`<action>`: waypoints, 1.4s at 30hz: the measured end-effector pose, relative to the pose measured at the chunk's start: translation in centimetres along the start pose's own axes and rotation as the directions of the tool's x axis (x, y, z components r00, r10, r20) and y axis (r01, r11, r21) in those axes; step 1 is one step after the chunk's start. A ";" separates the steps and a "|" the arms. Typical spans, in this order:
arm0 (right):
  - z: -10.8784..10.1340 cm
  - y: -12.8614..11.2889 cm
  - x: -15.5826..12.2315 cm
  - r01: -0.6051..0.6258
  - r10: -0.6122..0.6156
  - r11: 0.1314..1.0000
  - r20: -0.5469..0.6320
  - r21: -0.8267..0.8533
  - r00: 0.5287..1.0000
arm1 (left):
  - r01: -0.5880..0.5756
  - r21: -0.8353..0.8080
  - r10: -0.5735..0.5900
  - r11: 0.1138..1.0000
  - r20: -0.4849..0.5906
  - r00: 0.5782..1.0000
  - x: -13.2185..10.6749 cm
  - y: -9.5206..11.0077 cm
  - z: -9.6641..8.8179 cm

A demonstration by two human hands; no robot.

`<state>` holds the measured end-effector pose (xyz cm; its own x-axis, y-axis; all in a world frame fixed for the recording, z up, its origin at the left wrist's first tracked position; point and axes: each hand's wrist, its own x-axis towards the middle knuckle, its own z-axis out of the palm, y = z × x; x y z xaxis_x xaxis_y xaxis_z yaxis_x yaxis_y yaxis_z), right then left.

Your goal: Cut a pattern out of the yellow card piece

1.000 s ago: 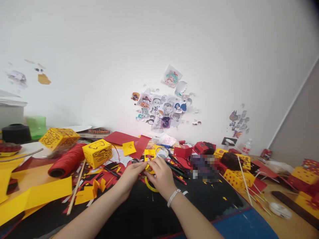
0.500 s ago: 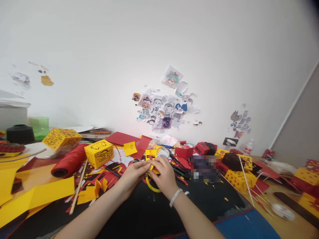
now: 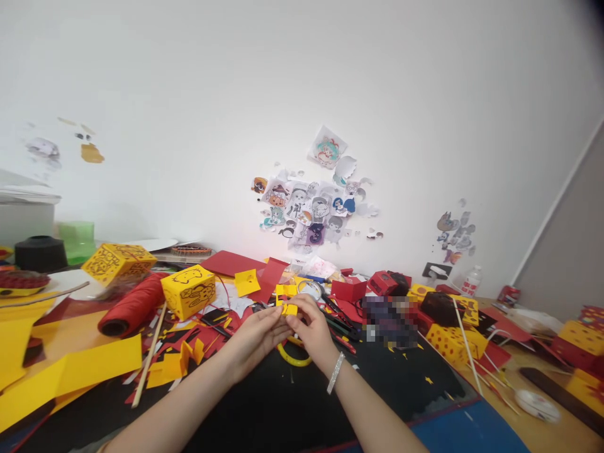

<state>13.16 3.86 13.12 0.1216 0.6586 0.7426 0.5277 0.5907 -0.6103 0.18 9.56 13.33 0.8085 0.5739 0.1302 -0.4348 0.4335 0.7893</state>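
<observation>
Yellow paper piece (image 3: 289, 309): long axis runs left-right. I see left hand (image 3: 257, 333) and right hand (image 3: 314, 328) fingers (image 3: 302, 313) clamped on its ends.

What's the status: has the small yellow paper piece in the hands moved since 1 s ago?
Yes, slightly: the yellow paper piece, pinched between left hand and right hand, sits higher above the yellow ring, which shows more fully.

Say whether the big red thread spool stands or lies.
Lying: the big red thread spool rests on its side, dark hollow end showing.
</observation>
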 end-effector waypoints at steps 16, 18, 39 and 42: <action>0.0 0.2 0.2 -0.163 0.163 0.987 -0.008 0.003 0.987 | -0.112 0.321 0.195 0.940 -0.238 0.951 0.2 1.0 -0.4; 0.2 0.3 0.1 -0.166 0.166 0.986 0.012 -0.012 0.986 | -0.117 0.363 0.218 0.924 -0.249 0.944 0.5 0.8 -0.8; 0.6 0.3 -0.2 -0.313 0.307 0.946 0.073 0.086 0.949 | 0.017 0.368 0.109 0.930 -0.319 0.942 0.1 1.3 -0.8; 0.3 0.1 -0.2 -0.340 0.335 0.937 0.060 0.084 0.940 | 0.008 0.412 0.128 0.911 -0.302 0.945 0.1 1.2 -0.8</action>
<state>12.94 3.98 12.82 0.2406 0.8455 0.4768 0.3824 0.3689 -0.8472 -0.55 10.68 13.79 0.5881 0.8077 0.0426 -0.2261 0.1137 0.9674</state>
